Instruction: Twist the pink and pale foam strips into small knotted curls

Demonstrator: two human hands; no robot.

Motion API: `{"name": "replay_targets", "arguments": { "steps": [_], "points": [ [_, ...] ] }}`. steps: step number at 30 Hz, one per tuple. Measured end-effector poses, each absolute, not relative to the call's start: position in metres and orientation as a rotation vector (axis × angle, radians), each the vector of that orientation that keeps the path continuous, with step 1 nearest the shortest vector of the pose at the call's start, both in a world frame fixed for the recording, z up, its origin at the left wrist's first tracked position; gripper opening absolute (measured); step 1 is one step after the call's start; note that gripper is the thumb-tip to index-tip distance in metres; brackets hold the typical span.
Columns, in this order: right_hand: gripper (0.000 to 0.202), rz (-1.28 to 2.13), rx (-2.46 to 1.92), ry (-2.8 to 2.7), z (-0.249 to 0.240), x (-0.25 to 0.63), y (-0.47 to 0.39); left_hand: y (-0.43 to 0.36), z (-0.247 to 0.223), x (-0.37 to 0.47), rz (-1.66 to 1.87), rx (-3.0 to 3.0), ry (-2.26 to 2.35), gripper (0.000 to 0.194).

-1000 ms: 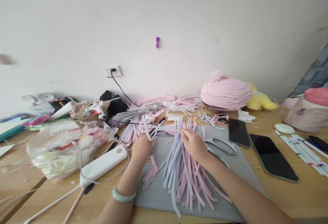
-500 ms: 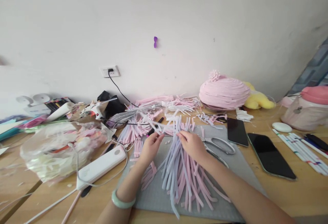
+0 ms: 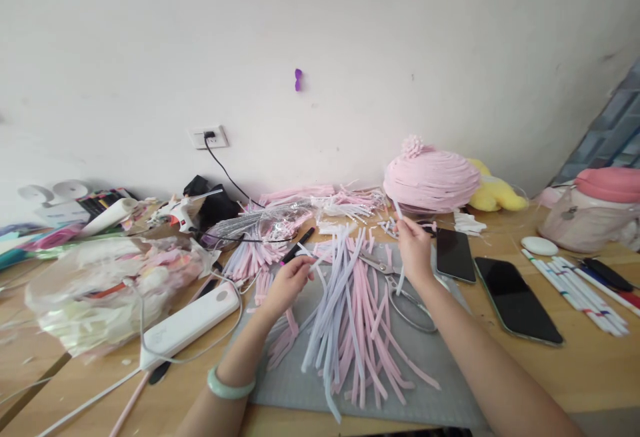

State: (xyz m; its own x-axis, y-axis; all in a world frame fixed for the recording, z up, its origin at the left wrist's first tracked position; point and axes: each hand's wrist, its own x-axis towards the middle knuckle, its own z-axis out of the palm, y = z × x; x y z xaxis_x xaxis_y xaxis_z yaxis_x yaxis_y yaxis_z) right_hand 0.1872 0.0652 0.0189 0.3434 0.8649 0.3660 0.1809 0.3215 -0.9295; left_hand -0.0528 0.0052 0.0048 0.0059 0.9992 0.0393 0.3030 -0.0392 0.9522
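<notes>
My right hand (image 3: pixel 415 249) is raised over the scissors, its fingers closed on a pale lavender pipe cleaner (image 3: pixel 397 207) whose tip sticks up above them. To the left of the pile, my left hand (image 3: pixel 291 282) pinches a short pale pipe cleaner piece (image 3: pixel 317 263) at its fingertips. Between the hands, lavender pipe cleaners (image 3: pixel 327 327) and pink pipe cleaners (image 3: pixel 367 337) fan out toward me on a grey mat (image 3: pixel 420 397). Metal scissors (image 3: pixel 384 267) lie on the mat, partly behind my right hand and beside the pile.
Two phones (image 3: pixel 520 300) and white markers (image 3: pixel 575 293) lie at right. A pink domed piece (image 3: pixel 433 180) stands near the wall. At left are a plastic bag (image 3: pixel 95 297), a white power strip (image 3: pixel 190 323) with cables, and a glue gun (image 3: pixel 183 213).
My right hand has lifted off the pile and moved right and up with a pipe cleaner. My left hand has shifted slightly. The scissors now show more fully.
</notes>
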Motion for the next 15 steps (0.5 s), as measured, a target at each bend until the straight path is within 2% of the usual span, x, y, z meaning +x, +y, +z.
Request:
{"name": "replay_targets", "arguments": {
  "steps": [4, 9, 15],
  "points": [
    [0.034, 0.449, -1.178, -1.531, 0.022, 0.161, 0.039, 0.004, 0.009, -0.043, 1.358, 0.992, 1.107, 0.03],
    [0.03, 0.258, -1.151, -2.088, 0.015, 0.132, 0.012, -0.005, 0.012, -0.03, 1.348, 0.909, 0.988, 0.026],
    [0.032, 0.21, -1.275, -2.204, 0.004, 0.12, 0.008, -0.007, 0.008, -0.029, 1.366, 0.909, 0.965, 0.037]
  ]
}}
